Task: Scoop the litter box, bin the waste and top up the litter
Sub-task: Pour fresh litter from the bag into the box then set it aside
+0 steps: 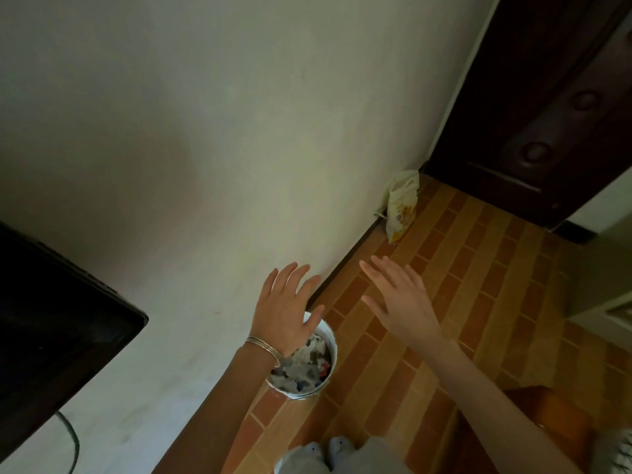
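Note:
A white round bin (pixel 330 340) stands on the floor against the wall, filled with crumpled paper and scraps. My left hand (pixel 285 307), with thin bangles at the wrist, hovers over the bin's far rim, fingers spread and holding nothing. To its right, my right hand (pixel 402 299) is stretched out over the floor, fingers apart and empty. A pale yellow printed bag (pixel 402 205) leans upright against the wall near the corner, beyond both hands. No litter box or scoop is in view.
A dark wooden door (pixel 547 107) fills the far right corner. A black screen (pixel 51 323) juts in at the left with a cable (pixel 70 436) below it. The floor (pixel 478 268) is orange brick-pattern tile. My feet (pixel 328 449) show at the bottom.

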The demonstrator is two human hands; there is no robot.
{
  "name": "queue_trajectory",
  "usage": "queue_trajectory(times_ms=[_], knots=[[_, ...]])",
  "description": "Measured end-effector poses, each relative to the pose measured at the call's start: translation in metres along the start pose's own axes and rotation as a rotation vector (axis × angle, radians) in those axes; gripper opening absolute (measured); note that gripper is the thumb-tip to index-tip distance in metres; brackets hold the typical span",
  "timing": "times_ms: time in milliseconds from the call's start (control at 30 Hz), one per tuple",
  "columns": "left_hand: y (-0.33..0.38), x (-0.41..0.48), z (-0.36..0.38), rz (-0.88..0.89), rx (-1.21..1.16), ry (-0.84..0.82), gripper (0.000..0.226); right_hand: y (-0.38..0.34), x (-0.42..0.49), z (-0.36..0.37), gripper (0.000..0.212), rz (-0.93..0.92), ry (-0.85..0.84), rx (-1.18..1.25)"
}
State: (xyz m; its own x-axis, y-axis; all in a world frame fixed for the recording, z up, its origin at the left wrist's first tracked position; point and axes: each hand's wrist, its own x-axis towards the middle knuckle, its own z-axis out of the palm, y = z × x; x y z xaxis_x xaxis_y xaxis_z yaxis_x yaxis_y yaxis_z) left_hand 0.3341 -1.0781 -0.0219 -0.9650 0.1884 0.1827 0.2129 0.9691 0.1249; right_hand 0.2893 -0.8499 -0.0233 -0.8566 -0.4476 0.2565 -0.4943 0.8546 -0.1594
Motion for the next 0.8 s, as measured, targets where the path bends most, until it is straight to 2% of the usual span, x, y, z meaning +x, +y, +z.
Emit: queue_trajectory(times_ms=[133, 367, 800], knots=[[0.018, 0.015, 0.006, 0.047, -0.012, -0.056, 0.055, 0.020, -0.012, -0.007, 0.059, 0.078, -0.053, 0.003], [0.070, 0.062, 0.028, 0.132, -0.012, -0.059, 0.052, 0.085, -0.029, -0.018, 0.058, 0.185, -0.132, -0.001], [0.224, 0.205, 0.064, 0.120, -0.062, 0.004, 0.049, 0.281, -0.010, -0.074, 0.059, 0.120, -0.165, -0.023]])
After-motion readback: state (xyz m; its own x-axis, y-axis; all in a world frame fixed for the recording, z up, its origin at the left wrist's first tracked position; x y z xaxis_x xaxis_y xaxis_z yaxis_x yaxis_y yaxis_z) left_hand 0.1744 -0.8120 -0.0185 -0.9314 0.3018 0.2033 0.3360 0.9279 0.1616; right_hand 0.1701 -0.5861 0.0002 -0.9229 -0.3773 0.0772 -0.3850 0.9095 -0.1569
